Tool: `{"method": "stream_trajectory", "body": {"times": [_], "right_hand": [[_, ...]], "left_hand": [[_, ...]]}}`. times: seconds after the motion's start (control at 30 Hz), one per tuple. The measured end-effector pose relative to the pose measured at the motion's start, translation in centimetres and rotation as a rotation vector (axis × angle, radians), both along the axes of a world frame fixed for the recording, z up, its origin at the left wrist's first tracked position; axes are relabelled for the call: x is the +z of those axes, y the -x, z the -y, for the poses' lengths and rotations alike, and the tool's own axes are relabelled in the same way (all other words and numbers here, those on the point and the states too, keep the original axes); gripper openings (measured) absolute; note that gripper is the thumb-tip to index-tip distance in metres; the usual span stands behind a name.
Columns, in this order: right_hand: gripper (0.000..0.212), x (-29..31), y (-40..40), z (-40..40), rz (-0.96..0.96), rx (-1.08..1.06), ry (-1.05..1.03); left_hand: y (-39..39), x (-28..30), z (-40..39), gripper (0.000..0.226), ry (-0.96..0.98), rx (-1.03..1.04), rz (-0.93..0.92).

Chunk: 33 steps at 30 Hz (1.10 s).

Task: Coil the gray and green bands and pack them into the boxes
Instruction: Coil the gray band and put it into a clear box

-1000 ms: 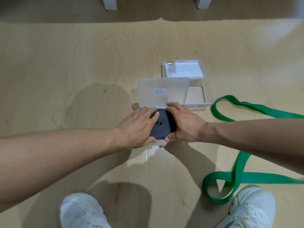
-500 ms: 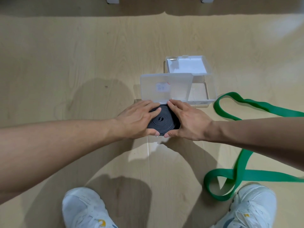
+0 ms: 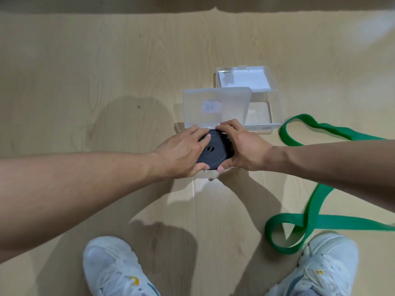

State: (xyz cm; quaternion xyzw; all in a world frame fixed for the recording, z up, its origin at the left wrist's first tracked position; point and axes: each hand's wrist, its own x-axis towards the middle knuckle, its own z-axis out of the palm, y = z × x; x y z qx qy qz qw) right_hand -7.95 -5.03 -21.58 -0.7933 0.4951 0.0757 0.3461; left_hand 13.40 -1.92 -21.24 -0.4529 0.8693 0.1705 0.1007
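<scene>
A gray band (image 3: 213,151), wound into a flat coil, lies low in the near clear plastic box, whose raised lid (image 3: 215,106) stands just behind it. My left hand (image 3: 181,153) grips the coil from the left, fingers over its top and thumb at its near edge. My right hand (image 3: 239,149) grips it from the right in the same way. The box's base is mostly hidden under my hands. A green band (image 3: 316,201) lies uncoiled in loose loops on the floor at the right.
A second clear box (image 3: 275,107) with its lid open stands behind and right of the first. My two white shoes (image 3: 115,270) sit at the bottom of the view on the wooden floor, the right shoe (image 3: 324,268) touching the green band.
Both hands keep their hold on the gray coil at the box. The view has shifted slightly; the coil and hands sit much as before.
</scene>
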Motion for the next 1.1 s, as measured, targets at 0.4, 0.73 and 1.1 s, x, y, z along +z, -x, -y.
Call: {"method": "stream_trajectory", "body": {"times": [0.4,0.73,1.1], "right_hand": [[0.101,0.2,0.4,0.5,-0.027,0.074,0.023],[0.098,0.5,-0.1,0.0,-0.117,0.139,0.141],[0.1,1.1,0.8,-0.1,-0.109,0.184,0.019]], "left_hand": [[0.6,-0.9,-0.2,0.089,0.006,0.002,0.068],[1.2,-1.1,0.0,0.088,0.01,0.027,0.06],[-0.4,-1.5,-0.3,0.089,-0.047,0.059,-0.036]]}}
